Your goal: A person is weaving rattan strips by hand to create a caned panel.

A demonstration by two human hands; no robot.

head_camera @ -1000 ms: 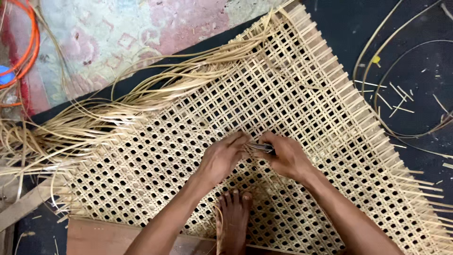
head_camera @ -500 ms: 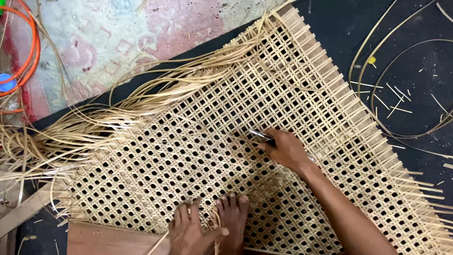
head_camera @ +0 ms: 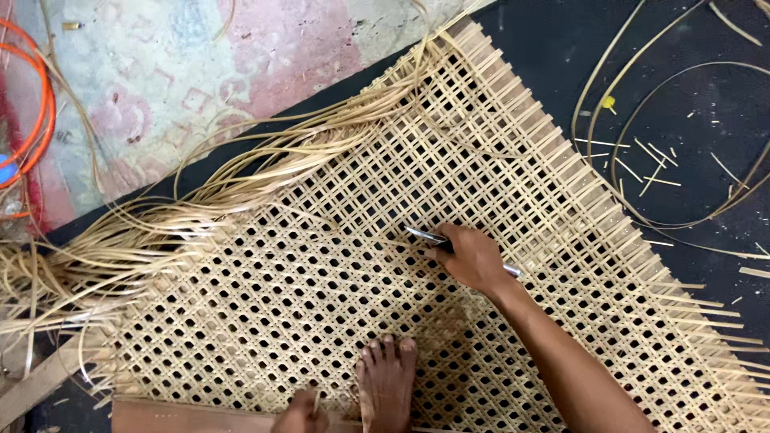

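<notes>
The fingers (head_camera: 449, 244) of the right hand (head_camera: 473, 261) are curling tight around a thin metal tool (head_camera: 421, 235), its tip lying on the woven cane panel (head_camera: 321, 273). The left hand (head_camera: 301, 413) is barely showing at the bottom edge beside a bare foot (head_camera: 387, 381); its grip cannot be told.

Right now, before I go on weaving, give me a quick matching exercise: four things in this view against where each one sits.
Things:
1. right hand
2. left hand
3. bare foot
4. orange hose

Places:
A. top left, on the painted floor
B. bottom edge, beside the foot
C. mid-mat, gripping a thin metal tool
D. low on the cane mat, toes pointing up

Pairs: 1-C, 2-B, 3-D, 4-A
</notes>
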